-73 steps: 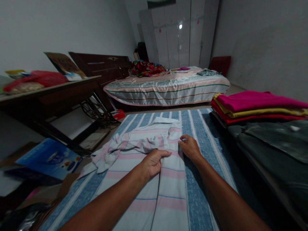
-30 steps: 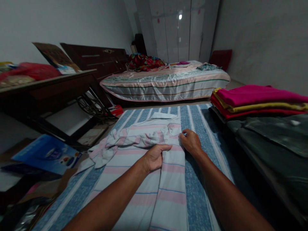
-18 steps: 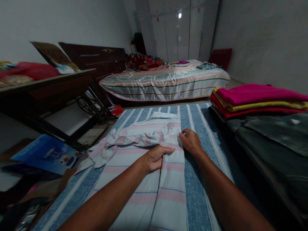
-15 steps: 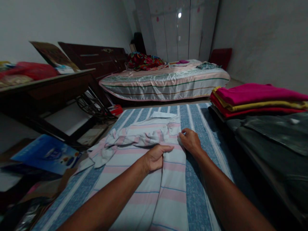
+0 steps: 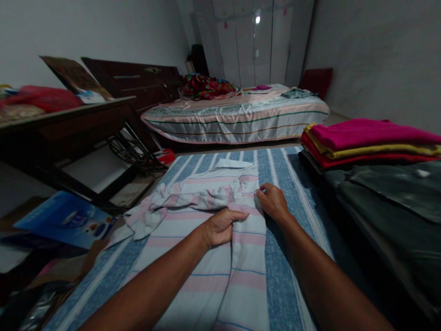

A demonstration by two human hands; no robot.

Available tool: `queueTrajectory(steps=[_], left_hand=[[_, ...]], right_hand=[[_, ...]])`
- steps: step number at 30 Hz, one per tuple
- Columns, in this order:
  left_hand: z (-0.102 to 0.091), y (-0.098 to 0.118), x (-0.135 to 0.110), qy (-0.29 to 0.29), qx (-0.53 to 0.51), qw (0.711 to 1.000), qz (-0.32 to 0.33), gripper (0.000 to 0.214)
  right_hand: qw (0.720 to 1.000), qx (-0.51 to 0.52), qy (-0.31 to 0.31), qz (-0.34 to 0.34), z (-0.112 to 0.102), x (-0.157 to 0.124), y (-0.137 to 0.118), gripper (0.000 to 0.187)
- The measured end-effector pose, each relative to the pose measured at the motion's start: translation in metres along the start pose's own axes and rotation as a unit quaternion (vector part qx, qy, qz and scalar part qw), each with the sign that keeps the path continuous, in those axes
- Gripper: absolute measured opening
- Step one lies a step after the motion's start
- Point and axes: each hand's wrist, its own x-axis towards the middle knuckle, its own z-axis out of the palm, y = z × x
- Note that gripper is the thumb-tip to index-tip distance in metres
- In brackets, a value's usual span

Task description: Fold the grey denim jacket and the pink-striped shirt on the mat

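Note:
A white shirt with pink bands and thin blue lines point(image 5: 193, 255) lies on a blue-and-white striped cloth point(image 5: 280, 276), its collar at the far end. One long side is folded over toward the middle, and a sleeve lies bunched across the upper part. My left hand point(image 5: 222, 226) is closed on the folded-over edge at mid-shirt, thumb on top and fingers under the fabric. At the right edge, just below the shoulder, my right hand point(image 5: 272, 200) pinches the shirt between thumb and fingertips.
To the right sit a stack of folded magenta, yellow and red clothes point(image 5: 372, 138) and dark garments point(image 5: 396, 197). A blue box point(image 5: 67, 220) and a dark table point(image 5: 69, 122) stand left. Beyond is a bed with a shiny striped cover point(image 5: 237, 119).
Both hands keep their hold on the shirt in nearly the same places. The view has shifted very slightly.

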Motion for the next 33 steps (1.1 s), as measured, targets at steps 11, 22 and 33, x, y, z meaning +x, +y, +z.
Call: queueTrajectory(steps=[11, 22, 33], left_hand=[[-0.003, 0.0, 0.002, -0.011, 0.005, 1.0, -0.012, 0.038], [0.001, -0.001, -0.001, 0.024, 0.004, 1.0, -0.003, 0.035], [0.0, 0.005, -0.011, 0.211, 0.017, 0.966, 0.147, 0.014]], right_hand=[[1.0, 0.012, 0.009, -0.003, 0.001, 0.001, 0.002, 0.023], [0.985, -0.022, 0.079, -0.151, 0.003, -0.006, -0.003, 0.028], [0.946, -0.205, 0.019, -0.25, 0.015, -0.017, -0.005, 0.025]])
